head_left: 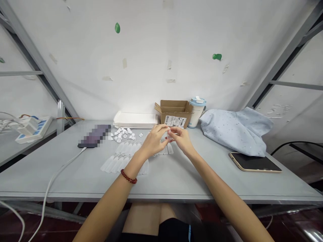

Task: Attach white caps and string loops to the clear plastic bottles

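Note:
My left hand (153, 141) and my right hand (182, 139) meet above the middle of the grey table (202, 181). Their fingertips pinch a small clear plastic piece (169, 133), which is too small and transparent to identify. Just below my hands lie rows of translucent plastic sleeves (113, 164), partly hidden by my left wrist. A loose pile of small white plastic parts (121, 135) sits to the left of my left hand. A red bead bracelet (128, 176) circles my left wrist.
Along the back stand a white stack of sheets (135, 120), an open cardboard box (174, 112) and a lidded cup (196, 112). A blurred phone (94, 136) has a white cable. A pale cloth (237, 131) and a dark tablet (254, 162) lie right.

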Tool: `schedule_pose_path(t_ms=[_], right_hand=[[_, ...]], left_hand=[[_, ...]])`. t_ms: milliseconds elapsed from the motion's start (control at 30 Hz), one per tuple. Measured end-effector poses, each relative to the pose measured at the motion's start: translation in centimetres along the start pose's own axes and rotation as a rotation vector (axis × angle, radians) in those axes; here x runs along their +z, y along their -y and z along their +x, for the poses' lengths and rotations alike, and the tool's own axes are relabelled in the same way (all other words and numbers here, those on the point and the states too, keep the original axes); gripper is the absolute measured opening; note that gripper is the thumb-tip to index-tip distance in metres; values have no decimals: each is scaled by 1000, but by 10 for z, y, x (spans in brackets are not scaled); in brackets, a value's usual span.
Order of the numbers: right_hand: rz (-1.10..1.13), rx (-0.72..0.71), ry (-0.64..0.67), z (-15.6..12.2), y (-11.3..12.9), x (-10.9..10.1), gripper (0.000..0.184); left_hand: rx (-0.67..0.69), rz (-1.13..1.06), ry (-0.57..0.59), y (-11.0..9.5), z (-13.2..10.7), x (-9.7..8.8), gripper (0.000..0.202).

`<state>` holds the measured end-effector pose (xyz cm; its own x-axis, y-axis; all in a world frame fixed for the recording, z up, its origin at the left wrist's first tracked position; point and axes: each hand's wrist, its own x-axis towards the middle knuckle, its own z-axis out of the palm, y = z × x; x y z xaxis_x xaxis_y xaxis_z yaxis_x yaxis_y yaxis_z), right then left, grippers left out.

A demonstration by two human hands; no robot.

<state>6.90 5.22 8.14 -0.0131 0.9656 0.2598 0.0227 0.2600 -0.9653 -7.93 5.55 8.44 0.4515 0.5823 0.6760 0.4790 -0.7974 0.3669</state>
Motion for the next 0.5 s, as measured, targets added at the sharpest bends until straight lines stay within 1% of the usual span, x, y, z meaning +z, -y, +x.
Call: schedule_pose_path(t_ms=[167, 267, 367, 500], right_hand=[[10, 28, 12, -4, 6, 2, 26], [-35, 45, 71, -4, 8, 1, 25], [-110, 53, 124, -4, 10, -1, 20], [-184, 99, 261, -6, 14, -2, 17]], left_hand=[[-3, 43, 16, -1, 0, -2, 32], [-22, 43, 56, -3, 1, -8, 31], [-56, 46, 125, -6, 1, -16, 32], [-99, 54, 188, -9, -9, -28, 35]])
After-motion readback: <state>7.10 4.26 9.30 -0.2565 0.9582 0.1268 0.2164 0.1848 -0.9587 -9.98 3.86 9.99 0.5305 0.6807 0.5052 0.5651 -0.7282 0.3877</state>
